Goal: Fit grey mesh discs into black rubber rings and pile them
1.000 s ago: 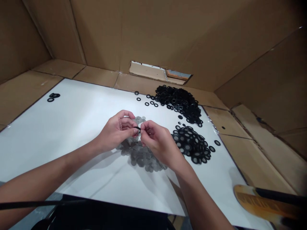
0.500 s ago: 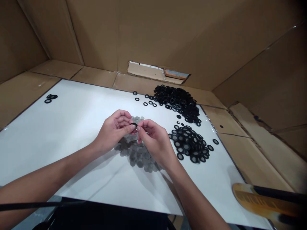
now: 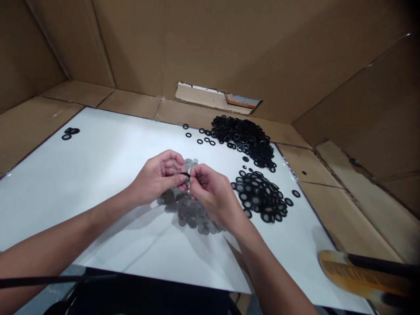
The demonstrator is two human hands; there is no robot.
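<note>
My left hand [image 3: 157,177] and my right hand [image 3: 213,194] meet above the middle of a white sheet [image 3: 98,175]. Both pinch one small black rubber ring [image 3: 186,175] between their fingertips. Directly under the hands lies a heap of small grey mesh discs [image 3: 188,210]. To the right of my right hand sits a pile of black rings with grey centres [image 3: 260,197]. Farther back lies a bigger pile of plain black rings [image 3: 246,138].
Cardboard walls enclose the white sheet on all sides. A few loose black rings [image 3: 69,132] lie at the sheet's far left, others [image 3: 200,135] near the big pile. A wooden-handled tool [image 3: 357,275] lies at the lower right. A dark cable [image 3: 39,281] crosses the lower left.
Both hands stay pinched on the ring at nearly the same spot, with only small finger shifts. The view has wobbled slightly.
</note>
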